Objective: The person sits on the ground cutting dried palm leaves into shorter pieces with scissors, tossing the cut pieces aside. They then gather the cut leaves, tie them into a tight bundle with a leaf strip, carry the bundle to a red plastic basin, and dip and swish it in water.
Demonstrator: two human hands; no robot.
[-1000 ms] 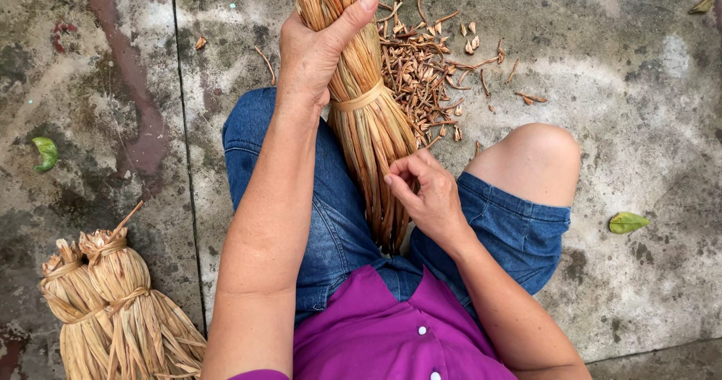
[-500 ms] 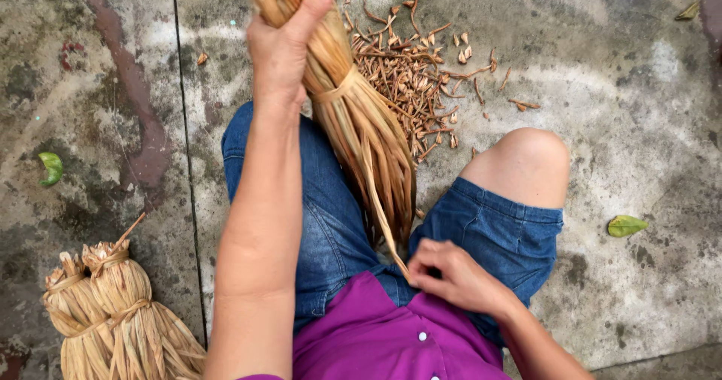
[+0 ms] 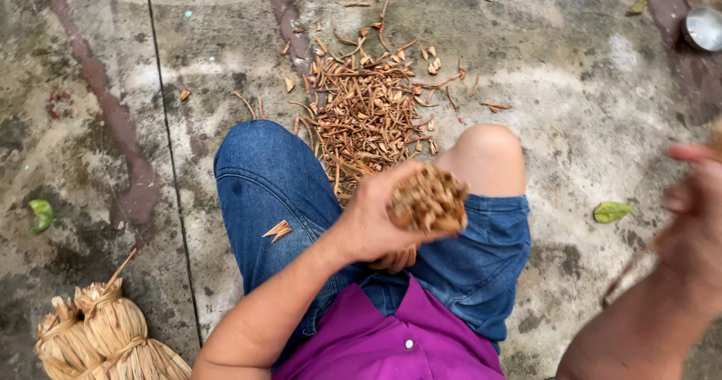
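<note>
Gripping a bundle of dried straw in the left hand, fingers curling shut around its bound stem, cut end turning up toward the camera, just above the lap. Bending the left forearm up from the lower edge across the purple shirt and the blue denim shorts, wrist angling inward. Blurring at the right edge, the right hand lifting out to the side, well apart from the bundle; fingers partly curling, seeming to pinch a thin straw strand, though too smeared to tell for certain. Resting on the left thigh, a small straw scrap. Lying on the concrete floor at the lower left, two tied straw bundles touching each other. Showing beyond the knees, a heap of brown trimmings on the floor. Lying farther out, a green leaf near the right knee, another green leaf at the left, and a metal bowl at the top right corner.
</note>
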